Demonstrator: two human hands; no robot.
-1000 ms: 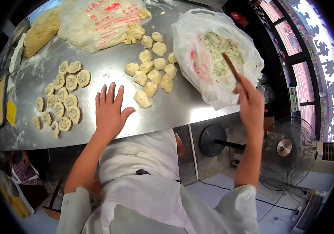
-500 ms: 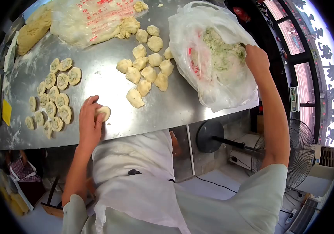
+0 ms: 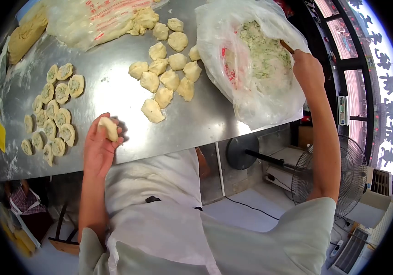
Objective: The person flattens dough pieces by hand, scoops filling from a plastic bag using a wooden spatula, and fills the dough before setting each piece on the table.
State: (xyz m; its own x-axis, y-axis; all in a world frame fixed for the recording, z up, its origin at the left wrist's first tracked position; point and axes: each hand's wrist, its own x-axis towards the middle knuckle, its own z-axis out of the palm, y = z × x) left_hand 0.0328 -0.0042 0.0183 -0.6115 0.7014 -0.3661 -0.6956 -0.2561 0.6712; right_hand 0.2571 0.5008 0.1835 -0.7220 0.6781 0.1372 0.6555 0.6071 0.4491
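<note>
Near the front edge of the metal table, my left hand holds a flattened dough piece between thumb and fingers, lifted off the surface. My right hand is closed round a brown stick-like tool, whose tip is at the pale green filling in a white plastic bag. Several dough lumps lie on the table between my hands. Several round pieces topped with filling sit to the left of my left hand.
The metal table has more dough under a printed plastic sheet at the back. A tan dough block and yellow card are at the left. A fan stands at the right, and another person is below left.
My left hand went from lying flat on the table to picking up a dough piece and turning palm up. My right hand moved right, and its tool went into the bag's filling.
</note>
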